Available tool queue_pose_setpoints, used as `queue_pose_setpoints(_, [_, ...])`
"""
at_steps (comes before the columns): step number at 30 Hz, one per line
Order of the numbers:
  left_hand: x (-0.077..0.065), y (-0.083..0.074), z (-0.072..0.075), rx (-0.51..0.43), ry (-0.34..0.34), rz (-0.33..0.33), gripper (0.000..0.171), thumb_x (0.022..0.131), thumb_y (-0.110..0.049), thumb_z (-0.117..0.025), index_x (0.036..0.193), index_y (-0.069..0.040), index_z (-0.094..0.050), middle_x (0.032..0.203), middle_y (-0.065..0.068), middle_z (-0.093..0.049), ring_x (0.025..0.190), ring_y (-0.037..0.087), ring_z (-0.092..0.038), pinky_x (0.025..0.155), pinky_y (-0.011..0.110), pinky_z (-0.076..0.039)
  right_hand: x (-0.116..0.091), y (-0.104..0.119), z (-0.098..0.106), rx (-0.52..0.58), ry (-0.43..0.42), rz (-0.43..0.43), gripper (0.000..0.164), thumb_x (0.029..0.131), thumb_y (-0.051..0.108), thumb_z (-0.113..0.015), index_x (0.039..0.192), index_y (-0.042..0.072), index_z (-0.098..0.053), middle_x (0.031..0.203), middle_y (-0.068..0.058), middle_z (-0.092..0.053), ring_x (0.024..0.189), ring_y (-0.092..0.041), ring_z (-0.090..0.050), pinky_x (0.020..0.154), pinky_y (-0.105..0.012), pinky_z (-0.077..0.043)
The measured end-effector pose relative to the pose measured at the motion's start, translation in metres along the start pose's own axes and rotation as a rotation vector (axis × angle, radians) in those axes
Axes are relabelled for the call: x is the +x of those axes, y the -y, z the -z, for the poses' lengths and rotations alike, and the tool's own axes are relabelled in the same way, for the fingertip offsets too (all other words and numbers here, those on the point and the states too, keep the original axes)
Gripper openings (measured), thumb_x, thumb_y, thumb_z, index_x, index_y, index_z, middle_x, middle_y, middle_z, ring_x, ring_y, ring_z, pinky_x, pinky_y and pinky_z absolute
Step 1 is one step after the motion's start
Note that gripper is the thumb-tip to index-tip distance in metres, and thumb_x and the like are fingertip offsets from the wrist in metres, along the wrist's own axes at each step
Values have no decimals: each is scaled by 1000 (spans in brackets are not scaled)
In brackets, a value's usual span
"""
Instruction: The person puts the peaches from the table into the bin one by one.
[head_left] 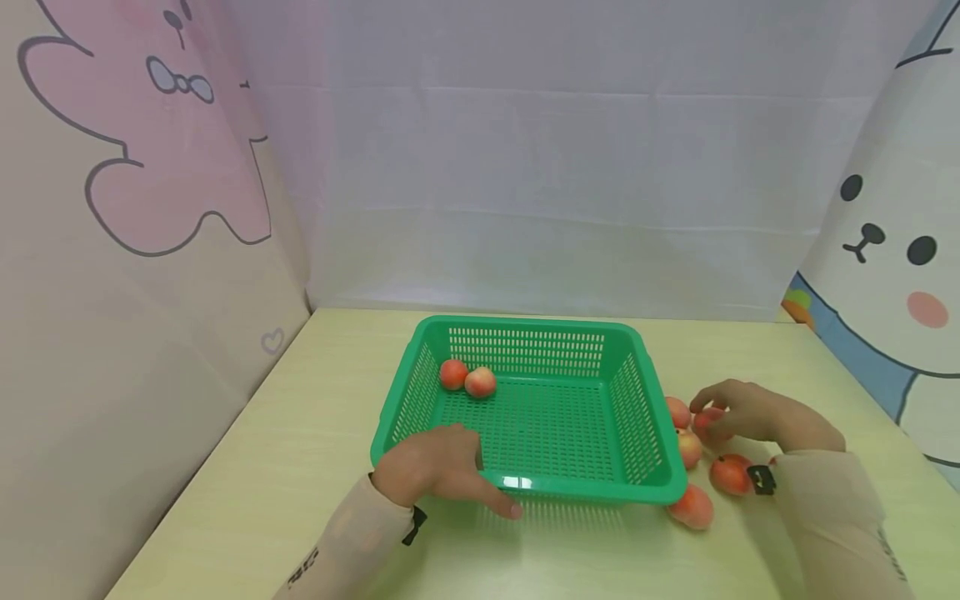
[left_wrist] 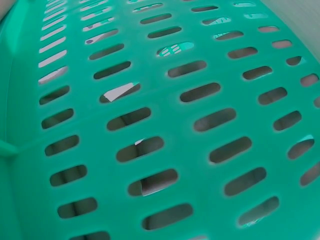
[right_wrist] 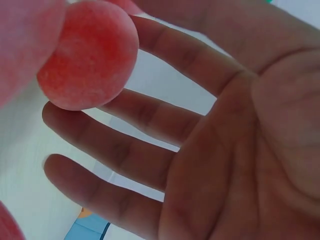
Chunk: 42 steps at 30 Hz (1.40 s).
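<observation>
A green plastic basket (head_left: 525, 489) with slotted walls stands mid-table. My left hand (head_left: 442, 467) grips its near rim toward the left corner, fingers over the inside and thumb outside. The left wrist view is filled by the basket's slotted plastic (left_wrist: 165, 120). Two peaches (head_left: 481, 382) lie inside at the back left. To the right of the basket, my right hand (head_left: 757, 417) holds a red peach (right_wrist: 92, 55) between thumb and fingertips, low among other peaches. In the head view the fingers partly cover this peach (head_left: 705, 423).
Several more peaches (head_left: 692, 507) lie close along the basket's right side, one beneath the right wrist (head_left: 731, 474). A pale wooden table (head_left: 247, 517) carries everything. White sheeting (head_left: 562, 183) hangs behind it, with cartoon-printed curtains at both sides.
</observation>
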<state>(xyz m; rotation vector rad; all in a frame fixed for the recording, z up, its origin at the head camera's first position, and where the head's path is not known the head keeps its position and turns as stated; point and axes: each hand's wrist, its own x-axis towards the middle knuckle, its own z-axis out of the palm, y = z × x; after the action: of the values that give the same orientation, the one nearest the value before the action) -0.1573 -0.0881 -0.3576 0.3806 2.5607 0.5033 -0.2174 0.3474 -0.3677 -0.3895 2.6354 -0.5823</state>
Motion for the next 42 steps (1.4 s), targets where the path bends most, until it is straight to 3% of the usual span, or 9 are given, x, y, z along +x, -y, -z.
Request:
queue_pose_setpoints(9, [0, 1, -2, 18, -9, 8, 66, 63, -79, -85, 72, -20, -54, 69, -7, -40, 63, 11, -39, 57, 34, -34, 0, -1, 1, -10, -27, -9, 30, 89, 6, -77, 117, -2, -70, 112, -27, -67, 103, -45, -63, 91, -68, -52])
queue_pose_setpoints(14, [1, 1, -2, 32, -16, 7, 68, 62, -80, -85, 70, -21, -53, 68, -8, -39, 62, 11, -39, 57, 33, -33, 0, -1, 0, -17, -64, -2, 31, 88, 5, -79, 117, -1, -68, 112, -29, -64, 103, -48, -60, 89, -68, -52])
queue_pose_setpoints(24, [2, 1, -2, 30, -15, 6, 66, 63, -78, -85, 77, -19, -60, 72, -7, -45, 66, 12, -43, 59, 34, -37, -1, 0, 3, -18, -132, 5, 46, 81, 1, -84, 120, -2, -61, 113, -30, -63, 99, -44, -59, 84, -60, -55])
queue_pose_setpoints(31, [2, 2, -2, 17, -15, 7, 65, 63, -77, -86, 78, -19, -61, 72, -6, -46, 66, 12, -44, 59, 34, -38, 0, 0, 1, -10, -152, 4, 52, 81, 6, -89, 121, 1, -56, 111, -22, -64, 97, -38, -58, 79, -49, -54])
queue_pose_setpoints(35, [2, 2, -2, 23, -20, 4, 66, 63, -78, -85, 76, -19, -59, 71, -7, -45, 65, 12, -43, 58, 34, -37, 0, 0, 1, -18, -170, 21, 53, 81, 6, -89, 120, 2, -54, 104, -16, -63, 93, -33, -57, 74, -41, -50])
queue_pose_setpoints(42, [2, 1, -1, 22, -17, 9, 66, 63, -78, -86, 77, -19, -60, 72, -6, -46, 66, 12, -44, 59, 34, -38, -1, 1, 3, -35, -190, 33, 48, 85, 5, -87, 118, -1, -53, 97, -13, -61, 87, -30, -56, 71, -40, -48])
